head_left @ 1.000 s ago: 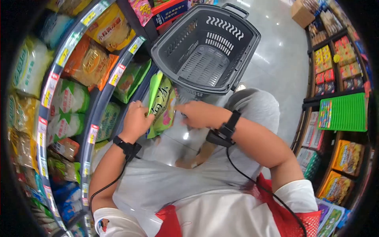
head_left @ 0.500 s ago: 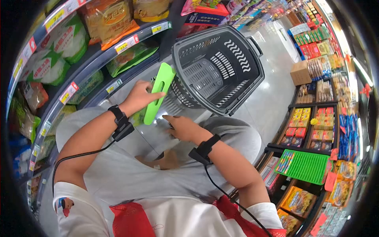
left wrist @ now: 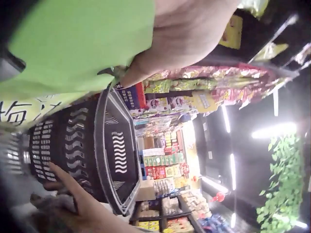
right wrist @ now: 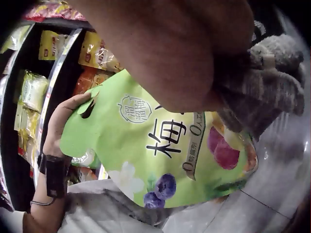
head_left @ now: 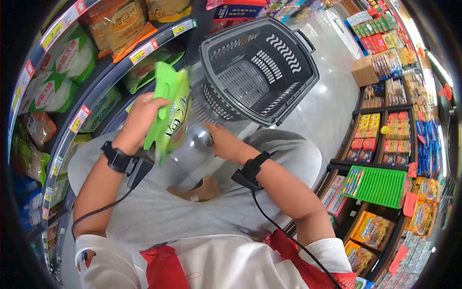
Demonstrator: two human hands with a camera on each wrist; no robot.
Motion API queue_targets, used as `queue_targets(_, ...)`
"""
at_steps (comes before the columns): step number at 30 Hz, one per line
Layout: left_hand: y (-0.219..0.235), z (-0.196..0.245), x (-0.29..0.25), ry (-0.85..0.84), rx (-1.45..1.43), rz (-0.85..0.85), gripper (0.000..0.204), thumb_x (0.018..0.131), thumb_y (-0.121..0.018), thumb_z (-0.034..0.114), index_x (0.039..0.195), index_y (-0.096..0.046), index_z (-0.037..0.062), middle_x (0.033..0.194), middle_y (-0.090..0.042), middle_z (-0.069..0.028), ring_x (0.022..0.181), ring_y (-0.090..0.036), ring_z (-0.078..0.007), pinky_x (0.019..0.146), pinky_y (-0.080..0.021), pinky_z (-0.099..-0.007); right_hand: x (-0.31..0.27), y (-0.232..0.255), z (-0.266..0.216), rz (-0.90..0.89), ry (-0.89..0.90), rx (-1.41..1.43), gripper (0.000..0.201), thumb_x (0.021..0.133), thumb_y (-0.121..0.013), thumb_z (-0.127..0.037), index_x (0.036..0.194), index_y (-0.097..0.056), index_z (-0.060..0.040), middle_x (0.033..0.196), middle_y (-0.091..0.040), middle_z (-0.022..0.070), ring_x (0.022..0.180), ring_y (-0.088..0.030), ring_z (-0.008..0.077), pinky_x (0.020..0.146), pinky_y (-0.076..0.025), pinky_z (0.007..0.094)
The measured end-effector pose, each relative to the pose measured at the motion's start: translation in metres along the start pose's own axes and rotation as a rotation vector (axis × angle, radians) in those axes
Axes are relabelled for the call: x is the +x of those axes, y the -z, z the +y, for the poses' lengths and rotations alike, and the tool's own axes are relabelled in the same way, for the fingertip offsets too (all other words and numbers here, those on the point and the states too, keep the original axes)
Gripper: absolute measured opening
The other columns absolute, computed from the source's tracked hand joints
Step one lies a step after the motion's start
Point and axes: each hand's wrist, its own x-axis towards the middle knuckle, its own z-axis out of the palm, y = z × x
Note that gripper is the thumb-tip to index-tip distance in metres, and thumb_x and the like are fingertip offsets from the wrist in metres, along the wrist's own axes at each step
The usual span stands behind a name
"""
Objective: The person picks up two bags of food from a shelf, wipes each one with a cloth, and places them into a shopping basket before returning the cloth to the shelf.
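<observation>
My left hand grips a green snack bag by the cut-out handle at its top, thumb over the near face. In the right wrist view the bag shows its printed front with blueberries, a white flower and Chinese characters. My right hand is right of the bag, index finger extended and the other fingers curled. A crumpled grey cloth shows at its fingers; the palm is hidden. Just beyond both hands stands a black shopping basket with nothing in it.
Shelves of bagged goods with price tags curve along my left. Across the aisle floor on the right are shelves of boxed goods and a green ribbed tray. My bent knees are below the hands.
My left hand has raised the bag from beside the shelf and swung it left, turning its front toward the right. My right hand has stayed beside it. The view has shifted rightward.
</observation>
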Motion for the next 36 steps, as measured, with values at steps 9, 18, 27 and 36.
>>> queue_targets(9,0.035,-0.023,-0.057,0.08,-0.08,0.307,0.021,0.09,-0.057,0.011,0.104,-0.064,-0.0024,0.093,-0.067,-0.0063,0.081,-0.064,-0.0151,0.071,-0.052,-0.0298,0.012,0.006,-0.009,0.154,-0.157,-0.006,0.029,0.08,-0.066,-0.005,0.104,-0.051,-0.0017,0.107,-0.06,0.0244,0.102,-0.059,0.0448,0.085,-0.048,0.0484)
queue_targets(18,0.11,-0.093,-0.114,-0.037,0.254,0.655,0.018,0.088,-0.059,0.01,0.098,-0.066,-0.0036,0.083,-0.066,-0.0034,0.071,-0.058,-0.0106,0.065,-0.046,-0.0288,0.1,-0.027,-0.078,0.358,-0.158,0.448,0.029,0.086,-0.065,-0.019,0.105,-0.05,-0.0036,0.09,-0.065,0.0247,0.083,-0.064,0.0437,0.074,-0.05,0.0471)
queue_targets(27,0.098,-0.065,-0.121,-0.028,-0.227,0.512,0.036,0.095,-0.058,0.011,0.129,-0.054,0.0,0.118,-0.06,-0.0085,0.103,-0.058,-0.0169,0.086,-0.048,-0.0285,0.104,-0.141,-0.191,0.363,0.06,0.853,0.044,0.088,-0.061,-0.011,0.129,-0.054,0.001,0.116,-0.064,0.0247,0.111,-0.063,0.0379,0.097,-0.048,0.042)
queue_targets(36,0.086,-0.065,-0.098,0.096,0.006,0.541,0.031,0.096,-0.061,0.014,0.123,-0.057,-0.0012,0.107,-0.066,-0.0076,0.09,-0.065,-0.0152,0.076,-0.052,-0.0292,0.091,-0.146,-0.151,0.407,0.012,0.932,0.041,0.084,-0.073,-0.019,0.114,-0.064,0.007,0.106,-0.069,0.0218,0.104,-0.066,0.0355,0.092,-0.05,0.0394)
